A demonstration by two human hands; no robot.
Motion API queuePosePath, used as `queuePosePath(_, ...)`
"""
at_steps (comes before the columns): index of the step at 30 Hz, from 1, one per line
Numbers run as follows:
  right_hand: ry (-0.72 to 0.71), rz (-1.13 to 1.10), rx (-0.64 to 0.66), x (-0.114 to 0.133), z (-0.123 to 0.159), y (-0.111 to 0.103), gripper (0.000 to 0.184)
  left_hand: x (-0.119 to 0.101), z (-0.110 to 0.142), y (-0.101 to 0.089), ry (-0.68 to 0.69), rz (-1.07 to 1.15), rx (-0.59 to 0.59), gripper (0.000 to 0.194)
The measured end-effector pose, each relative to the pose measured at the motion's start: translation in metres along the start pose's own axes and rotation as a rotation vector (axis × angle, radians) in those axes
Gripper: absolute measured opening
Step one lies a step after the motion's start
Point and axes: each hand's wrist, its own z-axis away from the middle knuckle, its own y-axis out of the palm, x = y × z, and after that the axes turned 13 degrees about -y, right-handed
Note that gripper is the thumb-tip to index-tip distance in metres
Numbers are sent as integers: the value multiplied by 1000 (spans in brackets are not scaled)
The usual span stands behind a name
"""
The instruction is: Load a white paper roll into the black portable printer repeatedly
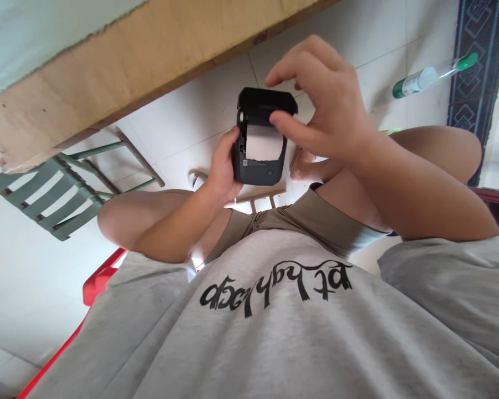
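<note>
A small black label printer (260,172) rests in my left hand (224,166), whose thumb lies along its side and whose fingers go out of sight beneath it. The printer's dark lid (266,100) is swung up at the far end. White paper (261,143) with a ragged edge shows in its compartment. Over the lid's right side is my right hand (328,94), thumb and forefinger spread apart. Its thumb tip overlaps the lid's lower edge; whether it touches is unclear. Nothing shows between those fingers.
A wooden table edge (149,72) runs across the upper left. A green folding stool (66,188) stands at the left. On the tiled floor at the right lies a clear bottle (428,77) with a green cap. Red furniture (100,282) is at lower left.
</note>
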Motion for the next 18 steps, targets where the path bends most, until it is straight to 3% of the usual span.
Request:
queuePosePath(5,34,239,-192,1,1,0,28,5,-1,-6,-23,-6,113,42)
queuePosePath(7,64,288,-152,6,2,2,29,5,-2,-6,-25,-9,85,39)
queuePosePath(13,414,224,485,22,-8,12,35,4,-3,-2,-30,-46,-76,42)
queuePosePath(16,480,224,671,29,-15,14,36,2,-1,0,-50,-56,-108,40)
queuePosePath(18,469,210,725,32,-18,15,35,2,-1,0,-44,-51,-96,39)
